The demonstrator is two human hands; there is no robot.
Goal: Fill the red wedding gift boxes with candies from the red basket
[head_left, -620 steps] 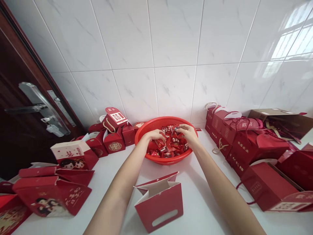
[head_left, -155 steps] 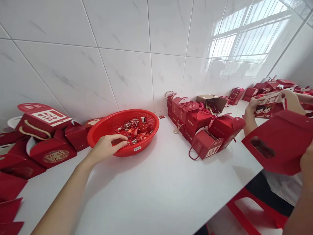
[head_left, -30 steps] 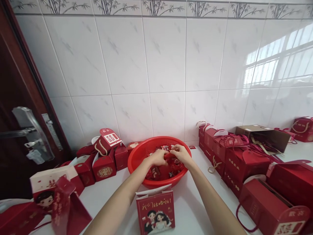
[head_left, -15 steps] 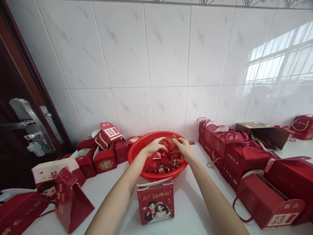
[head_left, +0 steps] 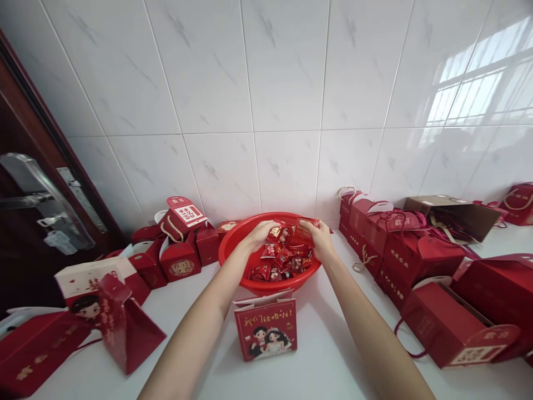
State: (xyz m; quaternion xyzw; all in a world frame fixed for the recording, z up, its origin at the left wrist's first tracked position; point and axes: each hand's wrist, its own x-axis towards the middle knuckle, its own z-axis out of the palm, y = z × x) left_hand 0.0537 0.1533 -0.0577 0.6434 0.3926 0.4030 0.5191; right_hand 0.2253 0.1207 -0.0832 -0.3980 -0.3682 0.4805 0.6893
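An oval red plastic basket [head_left: 228, 261] stands against the wall, with many red-wrapped candies [head_left: 283, 257] inside. Over its left part, my left hand [head_left: 261, 235] is closed with its fingers on a red and gold wrapped candy [head_left: 275, 233]. Across from it, my right hand [head_left: 320, 238] pinches a larger red packet [head_left: 303, 231] above the right part of the basket. Fingertips of both hands are partly hidden by the wrappers. In front of the basket, between my forearms, a small red gift box [head_left: 266, 332] with a cartoon couple stands upright.
Several red gift boxes [head_left: 180, 264] line the left side of the white table [head_left: 316, 355], beside a door handle [head_left: 31, 189]. More red boxes [head_left: 410, 266] with cord handles crowd the right. Behind them lies a brown open box [head_left: 458, 219] holding ribbons. A tiled wall [head_left: 287, 100] closes the back.
My hands have moved apart over the basket, the right one drawing its red packet up and right. A gold-marked candy now shows at my left fingers. The view has tilted down slightly.
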